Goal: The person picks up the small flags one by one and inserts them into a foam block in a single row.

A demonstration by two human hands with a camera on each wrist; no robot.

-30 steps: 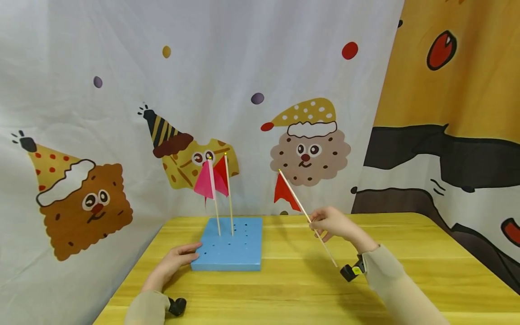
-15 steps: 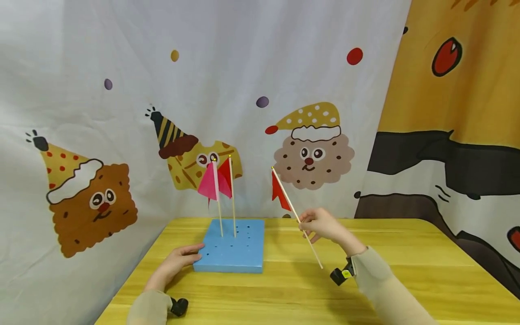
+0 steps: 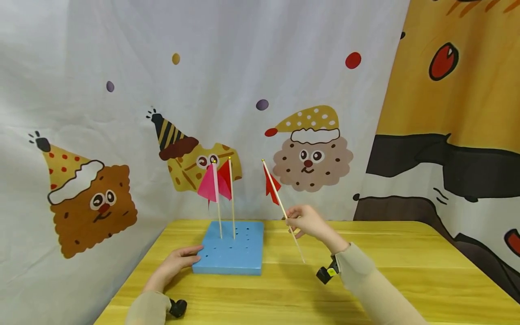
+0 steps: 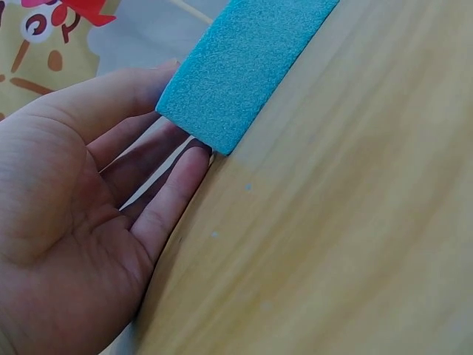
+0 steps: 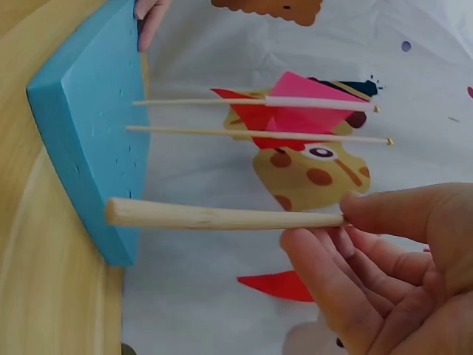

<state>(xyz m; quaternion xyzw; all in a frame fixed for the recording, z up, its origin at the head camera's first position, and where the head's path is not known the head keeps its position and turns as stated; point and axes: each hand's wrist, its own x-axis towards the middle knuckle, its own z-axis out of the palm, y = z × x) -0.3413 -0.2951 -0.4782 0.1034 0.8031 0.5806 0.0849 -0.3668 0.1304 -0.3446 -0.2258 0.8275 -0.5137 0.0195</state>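
A blue foam block (image 3: 231, 262) with small holes in its top lies on the wooden table. Two flags stand upright in it: a pink flag (image 3: 208, 183) and, partly behind it, a red flag (image 3: 225, 174). My left hand (image 3: 174, 266) rests at the block's left side, its fairly straight fingers touching the edge; the left wrist view shows fingertips against the block's corner. To the right of the block, my right hand (image 3: 306, 221) pinches the stick of another red flag (image 3: 271, 187) between thumb and fingers. That stick leans left at the top, its lower end above the table.
The wooden table (image 3: 365, 280) extends right and toward me. Behind it hangs a white cloth backdrop (image 3: 227, 67) printed with cartoon biscuits. Each wrist wears a small black camera, such as the right camera (image 3: 325, 274).
My right hand has moved left toward the block with its red flag, and the stick has become more upright. My left hand stays at the block. The head view has shifted slightly.
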